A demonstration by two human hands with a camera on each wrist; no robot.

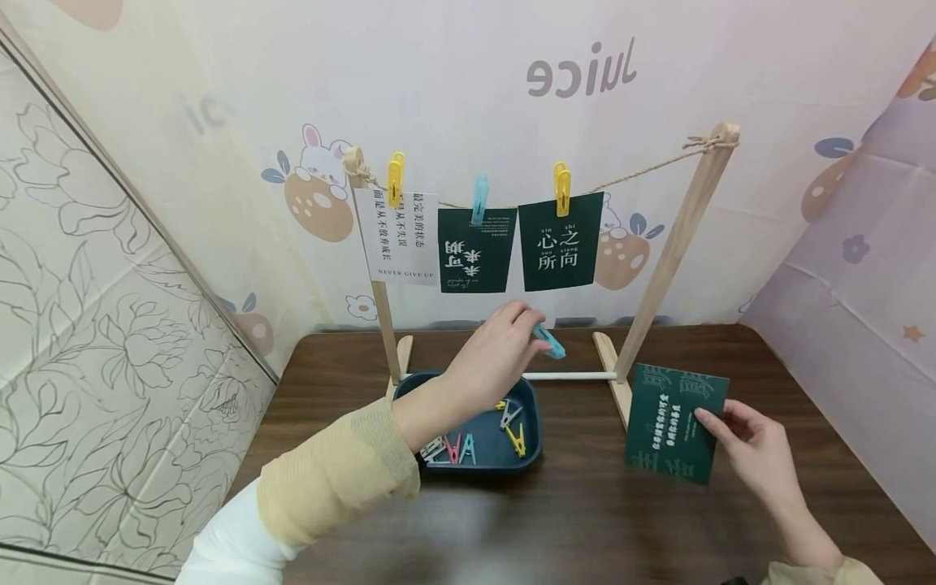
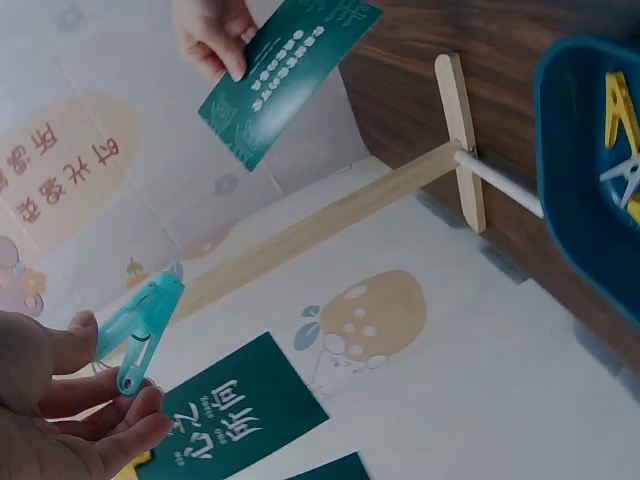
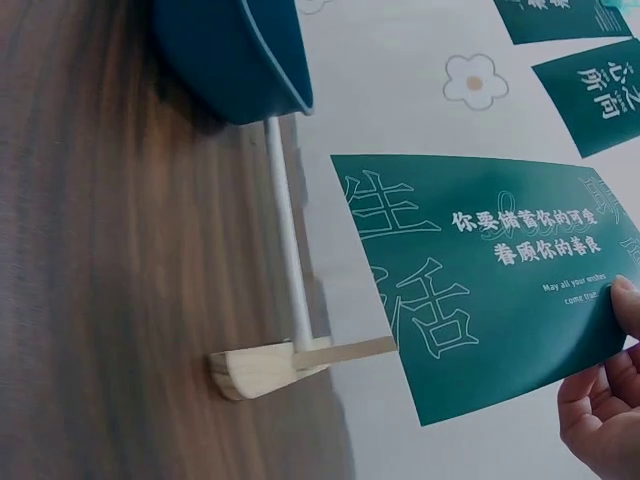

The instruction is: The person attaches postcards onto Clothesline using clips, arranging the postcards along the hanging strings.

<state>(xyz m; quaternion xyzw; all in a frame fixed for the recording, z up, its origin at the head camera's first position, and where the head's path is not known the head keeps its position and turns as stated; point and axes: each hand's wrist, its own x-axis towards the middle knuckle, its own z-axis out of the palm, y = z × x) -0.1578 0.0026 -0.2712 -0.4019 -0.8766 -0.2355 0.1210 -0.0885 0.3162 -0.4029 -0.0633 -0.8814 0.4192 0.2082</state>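
Note:
My left hand [image 1: 504,349] pinches a light blue clothespin [image 2: 145,325] between thumb and fingers, in front of the hanging cards. On the right, my right hand [image 1: 756,447] holds a dark green card [image 1: 676,422] with white lettering by its edge, thumb on the printed face. Three cards hang from a twine line [image 1: 643,172]: a white card [image 1: 398,244] under a yellow clothespin [image 1: 396,180], a green card [image 1: 477,260] under a blue clothespin [image 1: 479,199], and another green card [image 1: 561,252] under a yellow clothespin [image 1: 561,189].
A dark blue bin [image 1: 537,443] with several coloured clothespins stands on the brown wooden table [image 1: 556,520], partly behind my left forearm. The line's wooden posts, one on the right [image 1: 676,252], rise from feet joined by a white rod [image 1: 570,376]. Patterned cloth hangs behind.

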